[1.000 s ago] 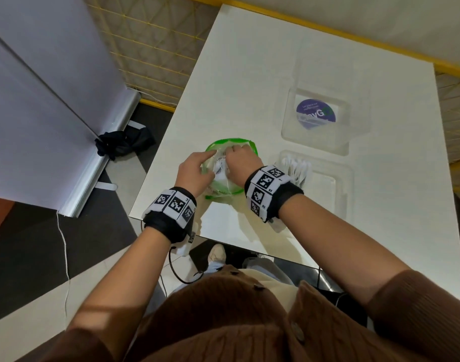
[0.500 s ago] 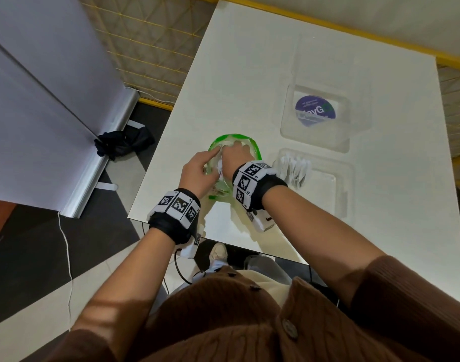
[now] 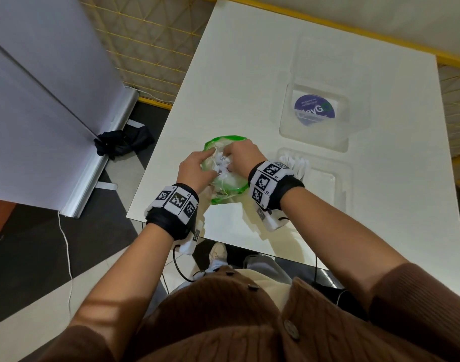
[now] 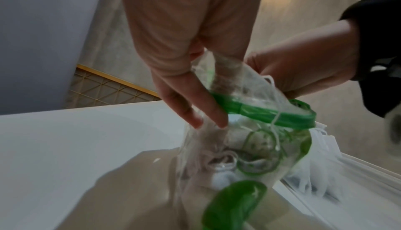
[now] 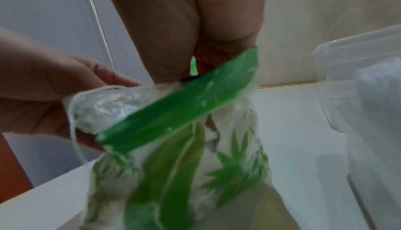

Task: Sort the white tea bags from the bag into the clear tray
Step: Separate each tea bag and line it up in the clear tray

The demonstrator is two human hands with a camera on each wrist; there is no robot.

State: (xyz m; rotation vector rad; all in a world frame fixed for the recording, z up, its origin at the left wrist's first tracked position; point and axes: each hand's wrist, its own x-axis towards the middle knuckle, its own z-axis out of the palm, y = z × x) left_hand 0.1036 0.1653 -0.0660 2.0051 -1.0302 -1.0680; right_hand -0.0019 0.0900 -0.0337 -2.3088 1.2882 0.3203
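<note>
A clear plastic bag [image 3: 226, 184] with a green rim [image 4: 262, 112] and green leaf print stands near the table's front edge. My left hand [image 3: 195, 169] grips the bag's left wall, fingers [image 4: 196, 111] on the outside. The fingers of my right hand [image 3: 239, 157] are curled in the bag's mouth on a clump of white tea bags [image 3: 221, 163], strings trailing; the rim partly hides the grip. To the right sits the clear tray [image 3: 339, 178], with several white tea bags [image 3: 294, 163] upright at its left end.
A clear lid [image 3: 315, 113] with a purple round sticker lies behind the tray on the white table [image 3: 249, 74]. The table's front edge runs just under my wrists. A grey panel [image 3: 41, 100] and a black cloth [image 3: 121, 143] are on the floor at left.
Both hands stay at the bag. My right hand has reached further into the bag's mouth, and white tea bags now show between the two hands.
</note>
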